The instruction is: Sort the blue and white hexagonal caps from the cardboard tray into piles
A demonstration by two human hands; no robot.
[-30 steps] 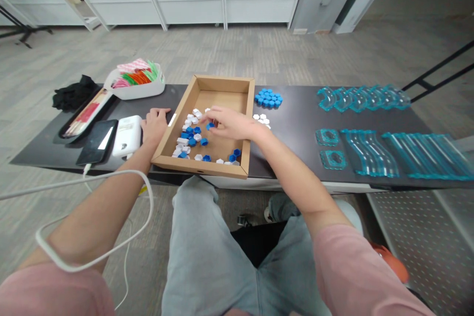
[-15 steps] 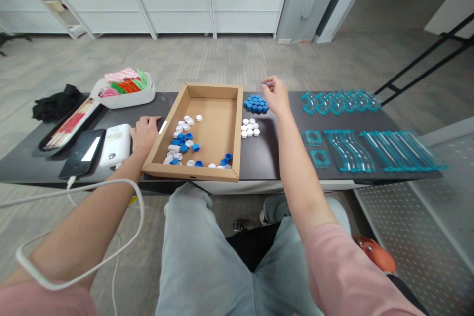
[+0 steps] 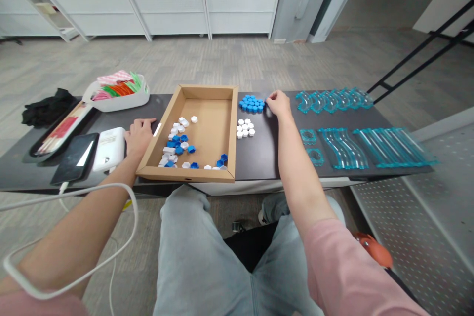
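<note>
My right hand point(image 3: 279, 103) is lowered to the dark table, thumb and fingers pinched on a small blue hexagonal piece that is mostly hidden by the fingertips. Right beside it lies a tight cluster of blue hexagonal pieces point(image 3: 252, 103). Several white hexagonal pieces point(image 3: 245, 129) are grouped nearer to me. To the left, an open cardboard box point(image 3: 187, 174) contains loose white and blue pieces point(image 3: 179, 150), mostly along its left and front sides. My left hand point(image 3: 139, 137) rests on the table at the box's left side, fingers stretched out and holding nothing.
Teal clear plastic curved parts point(image 3: 333, 100), square parts point(image 3: 313, 157), wavy tubes point(image 3: 344, 148) and straight tubes point(image 3: 394, 147) lie in groups at right. Left are a white power bank point(image 3: 109, 149), a phone point(image 3: 75, 158), a black tray point(image 3: 61, 131) and a white basket point(image 3: 118, 103). A white cable point(image 3: 135, 207) loops in front.
My right hand has come down from above the table to the right edge of the blue cluster, bringing the blue piece with it. The left hand stays put; the view has shifted slightly.
</note>
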